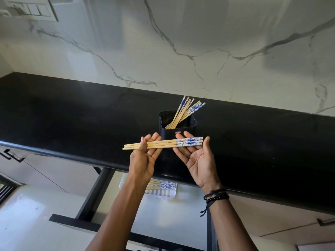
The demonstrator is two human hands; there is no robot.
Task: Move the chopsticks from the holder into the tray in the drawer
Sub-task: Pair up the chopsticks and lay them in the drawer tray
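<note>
Three bamboo chopsticks (163, 143) with blue-patterned ends lie level across both my hands, above the counter's front edge. My left hand (145, 156) holds their plain tips, thumb pressed on top and fingers underneath. My right hand (197, 158) is palm up with straight fingers, and the patterned ends rest on them. Just behind stands the black square holder (168, 134), with several more chopsticks (184, 113) leaning to the right in it. Below, in the open drawer (181, 218), a white tray (161, 193) holds a few chopsticks (163, 185), partly hidden by my left forearm.
The black counter (72, 115) runs across the view, backed by a white marble wall (181, 42) with a switch plate (30, 9) at top left. The drawer's dark front (72, 221) juts out below. Closed cabinet fronts with handles (12, 155) flank it.
</note>
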